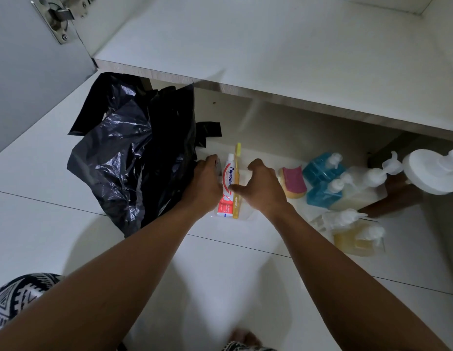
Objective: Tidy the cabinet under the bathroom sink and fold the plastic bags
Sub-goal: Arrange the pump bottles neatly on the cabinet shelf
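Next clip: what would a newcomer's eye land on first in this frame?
First the heap of black plastic bags, crumpled left of centre. Then both hands in the middle: the left hand grips a clear tray holding a toothpaste tube and yellow toothbrush, the right hand at its other side. Pump bottles cluster to the right.

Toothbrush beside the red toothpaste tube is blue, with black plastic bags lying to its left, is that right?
Not quite. The head view shows the toothbrush is yellow, not blue. It does lie beside the red toothpaste tube, and the black plastic bags are to its left.
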{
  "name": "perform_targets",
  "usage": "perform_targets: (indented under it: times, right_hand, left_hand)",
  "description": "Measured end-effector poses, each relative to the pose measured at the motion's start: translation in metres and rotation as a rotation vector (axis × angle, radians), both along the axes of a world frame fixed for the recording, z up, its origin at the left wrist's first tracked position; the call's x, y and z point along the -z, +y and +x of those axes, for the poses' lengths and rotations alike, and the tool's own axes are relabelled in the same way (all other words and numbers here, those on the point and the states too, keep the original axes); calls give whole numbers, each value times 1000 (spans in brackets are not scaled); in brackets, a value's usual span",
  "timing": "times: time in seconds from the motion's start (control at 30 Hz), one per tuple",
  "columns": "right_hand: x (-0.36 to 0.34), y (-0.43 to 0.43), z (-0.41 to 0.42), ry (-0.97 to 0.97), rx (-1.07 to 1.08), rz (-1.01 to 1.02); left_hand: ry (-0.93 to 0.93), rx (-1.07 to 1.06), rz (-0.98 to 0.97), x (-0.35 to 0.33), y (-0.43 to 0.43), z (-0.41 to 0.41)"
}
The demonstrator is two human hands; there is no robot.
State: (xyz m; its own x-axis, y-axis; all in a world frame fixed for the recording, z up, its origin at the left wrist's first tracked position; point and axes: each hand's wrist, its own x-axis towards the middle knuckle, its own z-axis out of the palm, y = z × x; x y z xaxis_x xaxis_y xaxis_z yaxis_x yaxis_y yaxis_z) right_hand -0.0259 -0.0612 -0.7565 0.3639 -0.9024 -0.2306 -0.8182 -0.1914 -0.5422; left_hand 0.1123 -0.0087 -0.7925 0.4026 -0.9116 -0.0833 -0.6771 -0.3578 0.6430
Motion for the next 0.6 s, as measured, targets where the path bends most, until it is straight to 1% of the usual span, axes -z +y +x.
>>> perform_targets:
  times: [0.07, 0.1, 0.13, 0.23, 0.27, 0.43, 0.6]
  right_hand:
    - [-1, -5, -8, -37, 92, -55]
    - [1, -7, -12, -34, 130, -52]
    - [4, -9, -15, -27, 155, -7]
    - [11, -6, -23, -67, 195, 240]
    - [10, -4, -25, -89, 203, 266]
    - [-22, -2, -38, -113, 198, 232]
    - [-92, -2, -56, -148, 169, 172]
  left_hand:
    - [33, -49, 56, -1, 4, -2]
    - [29, -67, 104, 0, 6, -4]
    - [16, -76, 158, -2, 9, -6]
    - [14, -81, 253, -9, 16, -13]
    - [17, -79, 263, -14, 17, -15]
    - [46, -42, 244, -48, 20, -27]
    - [67, -20, 153, -117, 26, -36]
